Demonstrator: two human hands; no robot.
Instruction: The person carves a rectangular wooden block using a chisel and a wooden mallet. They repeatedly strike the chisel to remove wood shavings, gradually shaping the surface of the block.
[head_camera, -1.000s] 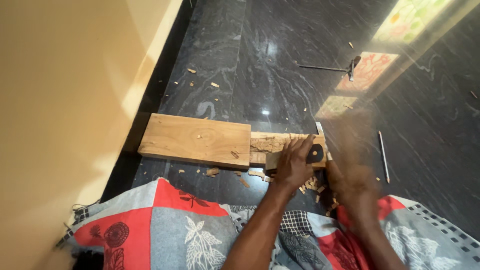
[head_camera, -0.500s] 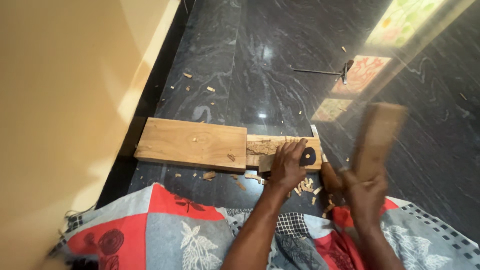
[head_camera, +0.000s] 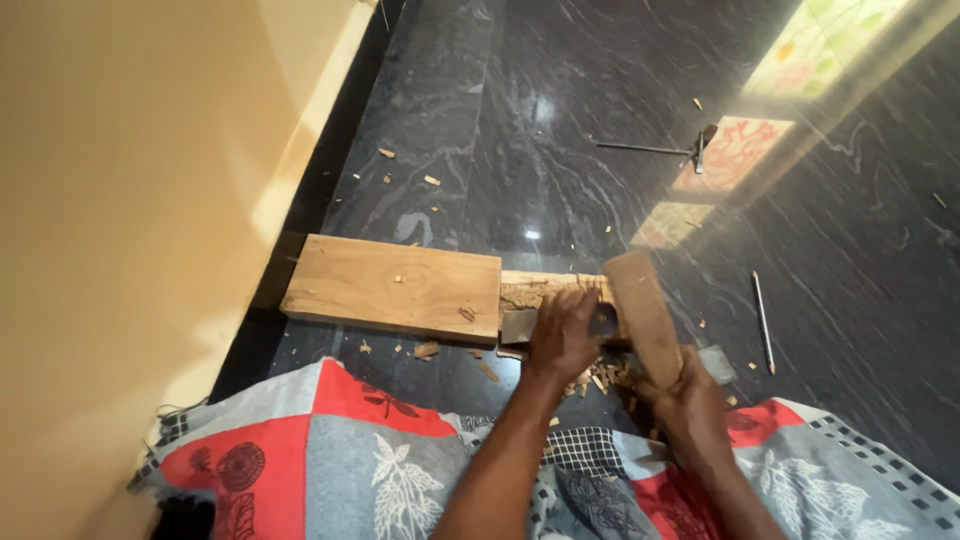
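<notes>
A wooden plank (head_camera: 392, 285) lies flat on the dark stone floor, with its right end cut down and rough. My left hand (head_camera: 562, 332) is closed around a chisel (head_camera: 518, 325) whose dark metal blade rests on that rough end. My right hand (head_camera: 693, 398) grips a wooden mallet block (head_camera: 641, 314), whose upper end lies over the top of the chisel next to my left hand. Wood chips (head_camera: 598, 378) lie scattered below the two hands.
A beige wall (head_camera: 130, 200) runs along the left. A hammer (head_camera: 660, 150) lies far on the floor and a thin metal rod (head_camera: 763, 320) to the right. A patterned red, grey and blue cloth (head_camera: 340, 470) covers my legs at the bottom.
My right hand has swung the wooden mallet block down from a raised position onto the chisel. The left hand has stayed on the chisel at the plank's end.
</notes>
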